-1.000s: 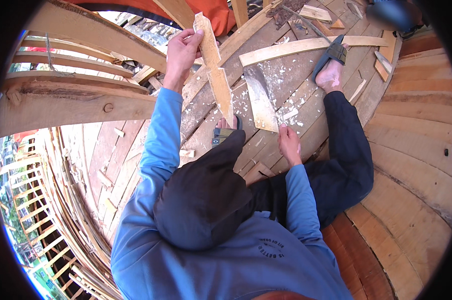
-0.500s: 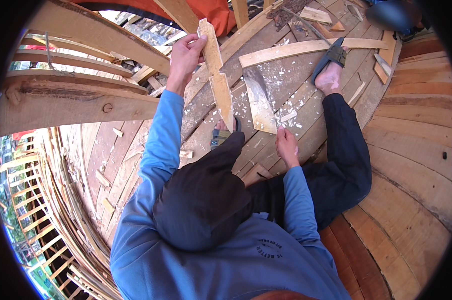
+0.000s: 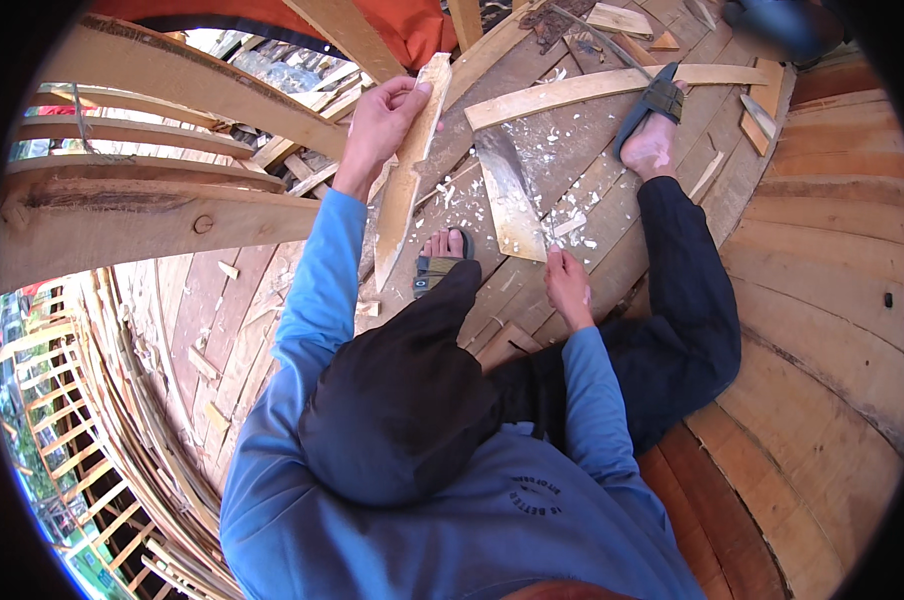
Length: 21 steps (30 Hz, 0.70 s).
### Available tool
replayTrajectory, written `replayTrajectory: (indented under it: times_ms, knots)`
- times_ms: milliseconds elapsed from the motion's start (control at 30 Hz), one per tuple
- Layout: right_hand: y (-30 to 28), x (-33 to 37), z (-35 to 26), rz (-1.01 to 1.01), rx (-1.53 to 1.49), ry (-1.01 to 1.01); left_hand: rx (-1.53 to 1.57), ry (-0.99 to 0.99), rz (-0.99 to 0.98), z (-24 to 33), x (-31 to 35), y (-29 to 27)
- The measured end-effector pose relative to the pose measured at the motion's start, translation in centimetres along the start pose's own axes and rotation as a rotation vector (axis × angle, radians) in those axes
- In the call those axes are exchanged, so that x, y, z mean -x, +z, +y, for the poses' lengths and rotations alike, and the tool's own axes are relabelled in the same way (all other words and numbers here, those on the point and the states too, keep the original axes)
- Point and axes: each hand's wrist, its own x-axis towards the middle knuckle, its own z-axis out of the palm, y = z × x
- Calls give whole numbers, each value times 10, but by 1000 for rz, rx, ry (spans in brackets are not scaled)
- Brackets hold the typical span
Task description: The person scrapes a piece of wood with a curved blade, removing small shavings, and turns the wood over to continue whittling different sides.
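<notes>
Nearest to us is our own blue long-sleeved top [image 3: 452,540], and just past it our bent left knee in dark trousers [image 3: 392,430]. To the right is our right hand [image 3: 569,288], clenched at the near corner of a broad flat blade [image 3: 512,205], grasping it there; whatever lies inside the fingers is hidden. The blade lies over the floorboards [image 3: 512,292], dark toward its far end and yellowish toward us. To its left is our left foot [image 3: 440,262] in a strapped sandal.

Farther up, our left hand [image 3: 384,125] pinches a piece of wood [image 3: 404,188] by its upper end, between thumb and fingers. The piece is long, flat and pale, with a stepped notch about midway and a pointed lower end. It slants in the air left of the blade, apart from it.

Pale shavings [image 3: 587,243] are scattered around the blade. Beyond them a gently curved wooden strip [image 3: 572,97] runs across the boards, with our sandalled right foot [image 3: 652,140] just beside it. To the left are thick timbers [image 3: 142,218], and at the far edge hangs an orange-red cloth [image 3: 402,30].
</notes>
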Motion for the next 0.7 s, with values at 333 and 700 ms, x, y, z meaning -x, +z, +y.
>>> replayTrajectory:
  times_ms: [333,700]
  knots:
    - [-30,31,-56,-93,-322,10,-410,-2,-312,-42,50,59]
    - [-27,49,-59,-104,227,-133,-441,-170,-424,-104,93,101]
